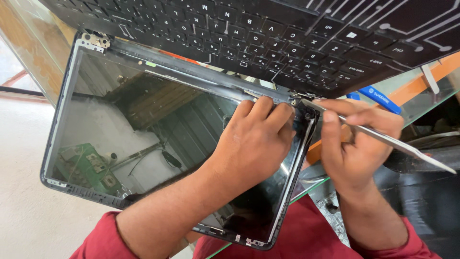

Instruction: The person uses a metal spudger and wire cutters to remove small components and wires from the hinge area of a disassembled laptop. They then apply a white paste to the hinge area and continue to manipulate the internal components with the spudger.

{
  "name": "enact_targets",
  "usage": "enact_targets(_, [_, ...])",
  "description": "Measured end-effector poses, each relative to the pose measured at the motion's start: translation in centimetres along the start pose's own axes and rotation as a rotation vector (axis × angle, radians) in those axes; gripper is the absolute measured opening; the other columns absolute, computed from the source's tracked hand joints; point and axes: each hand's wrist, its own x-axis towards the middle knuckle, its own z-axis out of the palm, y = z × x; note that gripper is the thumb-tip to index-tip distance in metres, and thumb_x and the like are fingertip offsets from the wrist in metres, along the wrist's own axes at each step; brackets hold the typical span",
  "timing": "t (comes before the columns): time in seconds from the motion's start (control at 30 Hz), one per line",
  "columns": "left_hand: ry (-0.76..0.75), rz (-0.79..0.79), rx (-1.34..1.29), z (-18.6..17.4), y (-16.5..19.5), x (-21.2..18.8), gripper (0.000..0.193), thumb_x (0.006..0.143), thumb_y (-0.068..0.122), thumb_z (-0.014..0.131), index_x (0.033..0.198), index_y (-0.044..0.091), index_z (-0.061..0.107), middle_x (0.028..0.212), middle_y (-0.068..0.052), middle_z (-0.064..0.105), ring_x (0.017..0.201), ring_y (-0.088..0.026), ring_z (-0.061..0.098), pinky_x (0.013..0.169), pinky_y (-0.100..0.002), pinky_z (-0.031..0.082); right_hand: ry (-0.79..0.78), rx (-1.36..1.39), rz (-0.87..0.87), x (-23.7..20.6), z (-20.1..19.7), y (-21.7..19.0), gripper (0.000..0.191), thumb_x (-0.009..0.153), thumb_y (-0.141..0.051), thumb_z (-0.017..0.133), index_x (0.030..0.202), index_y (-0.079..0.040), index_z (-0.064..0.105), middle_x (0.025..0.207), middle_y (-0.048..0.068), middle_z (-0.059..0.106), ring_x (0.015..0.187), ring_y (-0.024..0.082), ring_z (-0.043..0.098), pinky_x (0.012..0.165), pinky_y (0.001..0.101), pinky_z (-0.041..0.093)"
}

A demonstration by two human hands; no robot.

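Observation:
An opened laptop lies upside down to me, its black keyboard (268, 33) at the top and its glossy screen (143, 129) spread toward me with the bezel removed. My left hand (251, 141) rests flat on the screen, fingertips pressed at the right hinge corner (301, 101). My right hand (359, 144) grips a thin metal pry tool (383, 139) like a pen, its tip set into that hinge corner. Both sleeves are red.
The laptop sits on a glass tabletop (417, 96) with an orange frame beneath. A blue pen-like object (381, 99) lies by the keyboard's right side. A bare metal hinge (95, 41) shows at the screen's upper left. Pale floor lies to the left.

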Motion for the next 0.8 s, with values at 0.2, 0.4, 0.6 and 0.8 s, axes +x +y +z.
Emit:
enact_targets(0.2, [0.018,0.014,0.066,0.0,0.2,0.2,0.027,0.09,0.011,0.067,0.112,-0.005,0.072,0.102,-0.005,0.057,0.095,-0.024,0.056,0.078,-0.04,0.045,0.07,0.267,0.046,-1.2,-0.2,1.3,0.032,0.118,-0.005,0.058,0.116,-0.007,0.026,0.109,0.02,0.073,0.089,0.016,0.066,0.084,0.0196,0.049])
enact_targets(0.4, [-0.021,0.015,0.103,0.1,0.6,0.5,0.027,0.089,0.012,0.067,0.11,-0.004,0.072,0.106,-0.006,0.058,0.094,-0.025,0.055,0.075,-0.04,0.044,0.107,0.286,0.064,-1.5,-0.5,1.9,0.03,0.116,-0.004,0.056,0.119,-0.008,0.026,0.105,0.023,0.074,0.082,0.015,0.065,0.077,0.0184,0.049])
enact_targets(0.6, [-0.084,0.049,0.165,0.1,0.8,0.7,0.02,0.089,0.016,0.07,0.1,0.0,0.071,0.117,-0.007,0.062,0.102,-0.025,0.056,0.08,-0.039,0.046,0.147,0.366,0.047,-2.1,-0.6,2.8,0.028,0.121,-0.006,0.055,0.12,-0.007,0.027,0.106,0.023,0.07,0.086,0.018,0.067,0.081,0.0196,0.052])
enact_targets(0.8, [-0.044,0.057,0.086,-0.2,0.5,0.8,0.032,0.088,0.021,0.074,0.11,-0.003,0.073,0.111,-0.006,0.061,0.104,-0.024,0.056,0.083,-0.04,0.047,0.239,0.451,0.068,-2.8,-0.9,3.8,0.03,0.122,-0.008,0.057,0.124,-0.011,0.027,0.109,0.027,0.069,0.087,0.022,0.066,0.082,0.0221,0.05])
